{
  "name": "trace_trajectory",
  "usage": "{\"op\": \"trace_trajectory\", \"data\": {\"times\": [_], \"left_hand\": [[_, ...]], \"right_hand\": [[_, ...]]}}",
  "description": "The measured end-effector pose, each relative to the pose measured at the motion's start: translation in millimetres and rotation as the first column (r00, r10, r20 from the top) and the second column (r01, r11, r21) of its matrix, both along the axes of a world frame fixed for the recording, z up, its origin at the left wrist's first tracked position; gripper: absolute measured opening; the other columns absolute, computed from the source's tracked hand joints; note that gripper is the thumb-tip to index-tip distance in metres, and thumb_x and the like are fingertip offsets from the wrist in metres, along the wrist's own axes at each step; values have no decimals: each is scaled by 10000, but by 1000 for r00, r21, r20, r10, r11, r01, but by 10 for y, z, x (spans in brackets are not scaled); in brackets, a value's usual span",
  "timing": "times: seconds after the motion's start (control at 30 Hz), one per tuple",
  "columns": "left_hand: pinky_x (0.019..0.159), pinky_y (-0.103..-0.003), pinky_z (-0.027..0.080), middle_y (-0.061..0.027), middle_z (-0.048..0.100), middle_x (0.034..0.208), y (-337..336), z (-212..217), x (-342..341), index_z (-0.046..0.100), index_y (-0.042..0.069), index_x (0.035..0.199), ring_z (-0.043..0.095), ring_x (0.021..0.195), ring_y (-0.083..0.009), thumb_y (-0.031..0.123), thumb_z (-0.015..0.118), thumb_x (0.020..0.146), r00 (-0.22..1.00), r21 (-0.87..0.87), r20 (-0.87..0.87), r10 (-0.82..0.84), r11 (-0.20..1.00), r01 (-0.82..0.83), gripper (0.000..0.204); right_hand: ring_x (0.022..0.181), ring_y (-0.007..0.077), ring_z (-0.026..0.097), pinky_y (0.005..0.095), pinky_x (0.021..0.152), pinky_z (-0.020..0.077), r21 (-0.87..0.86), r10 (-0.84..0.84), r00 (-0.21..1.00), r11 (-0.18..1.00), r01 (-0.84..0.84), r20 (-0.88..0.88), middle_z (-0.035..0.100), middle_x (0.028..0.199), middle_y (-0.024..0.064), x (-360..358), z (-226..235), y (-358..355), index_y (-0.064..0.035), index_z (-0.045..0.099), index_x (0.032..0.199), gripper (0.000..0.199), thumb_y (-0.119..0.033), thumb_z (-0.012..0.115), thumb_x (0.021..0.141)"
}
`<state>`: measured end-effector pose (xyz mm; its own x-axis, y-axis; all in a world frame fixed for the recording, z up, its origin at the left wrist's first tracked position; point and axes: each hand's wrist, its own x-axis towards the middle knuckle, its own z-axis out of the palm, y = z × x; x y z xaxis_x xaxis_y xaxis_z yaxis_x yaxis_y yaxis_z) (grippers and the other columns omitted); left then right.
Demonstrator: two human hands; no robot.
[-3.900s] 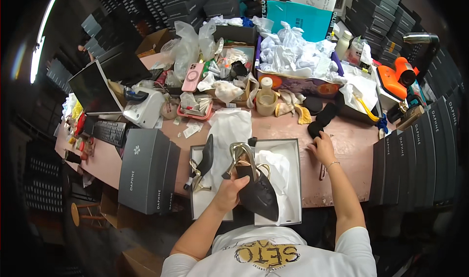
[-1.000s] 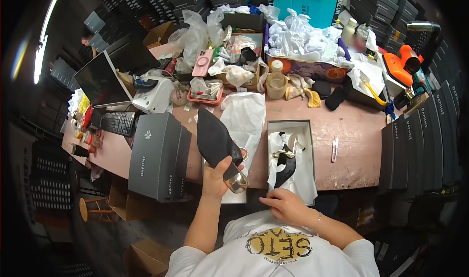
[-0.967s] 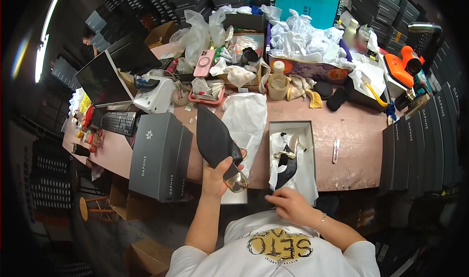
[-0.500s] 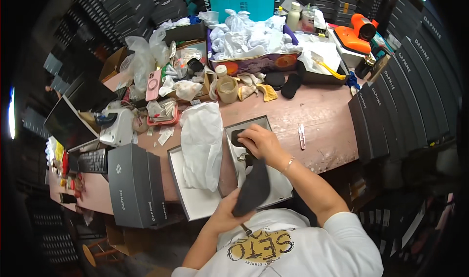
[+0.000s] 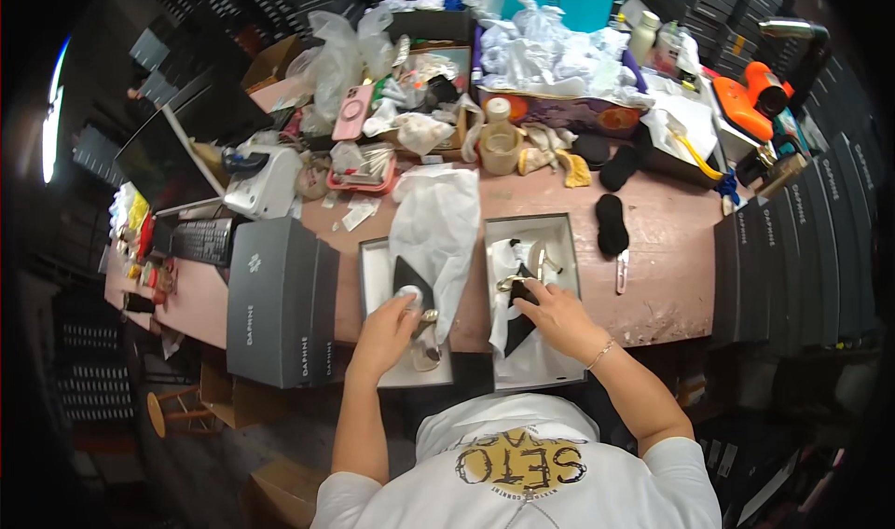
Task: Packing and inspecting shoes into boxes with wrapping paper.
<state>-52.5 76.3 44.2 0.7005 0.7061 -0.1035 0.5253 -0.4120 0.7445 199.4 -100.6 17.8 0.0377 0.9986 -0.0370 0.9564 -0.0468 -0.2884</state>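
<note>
Curling over a black shoe in the left box, here's the left hand, and the right hand is down at the other shoe in the right box, hands well apart, can't tell whether either grips, a black pad on the table

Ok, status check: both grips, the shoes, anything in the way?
Left grip at left-side shoe, right grip at right-side shoe. Shoes in left tray and right tray. White paper partly over left tray.
</note>
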Motion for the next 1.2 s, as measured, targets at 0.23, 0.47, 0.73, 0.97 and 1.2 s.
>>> {"op": "trace_trajectory", "data": {"times": [0.23,0.47,0.73,0.97,1.2], "left_hand": [[681,-271,504,-132,637,1007,55,99,-271,600,-10,1155,612,847,-169,58,583,883,953,-1,161,258,965,-261,281],[772,-265,493,-96,627,1030,-130,-104,-311,623,-24,1086,602,918,-148,38,591,889,825,-51,447,344,931,-361,209],[1094,-386,277,-172,334,1441,-963,-68,195,213,18,1460,316,1352,-269,663,623,772,518,-511,770,373,846,151,1028],[828,-315,510,-79,623,1109,-483,-431,-683,511,78,1238,628,975,-172,460,477,916,388,-907,420,821,381,178,500],[1058,-320,312,-180,331,1449,-451,-860,-663,140,-8,1482,354,1314,-240,403,438,986,723,-674,236,650,645,-359,709]], "right_hand": [[988,244,528,379,759,410,69,42,953,995,-66,299,462,1332,144,204,-176,-40,-143,628,985,179,-168,538,832],[1199,305,452,418,953,380,231,64,991,969,-90,117,471,1290,132,422,702,-60,-76,583,898,261,-153,731,697],[1099,401,521,405,909,449,282,117,879,959,21,-462,478,1239,245,-616,1061,492,17,549,1052,433,-263,740,782],[1024,321,614,371,865,484,-91,-7,752,993,-71,-660,528,1244,239,-892,821,1021,-20,536,1245,390,-197,596,902],[1084,494,543,440,898,484,-77,221,935,965,-250,-277,325,1359,388,-1428,-251,1015,-47,364,1398,791,-461,672,798]]}}
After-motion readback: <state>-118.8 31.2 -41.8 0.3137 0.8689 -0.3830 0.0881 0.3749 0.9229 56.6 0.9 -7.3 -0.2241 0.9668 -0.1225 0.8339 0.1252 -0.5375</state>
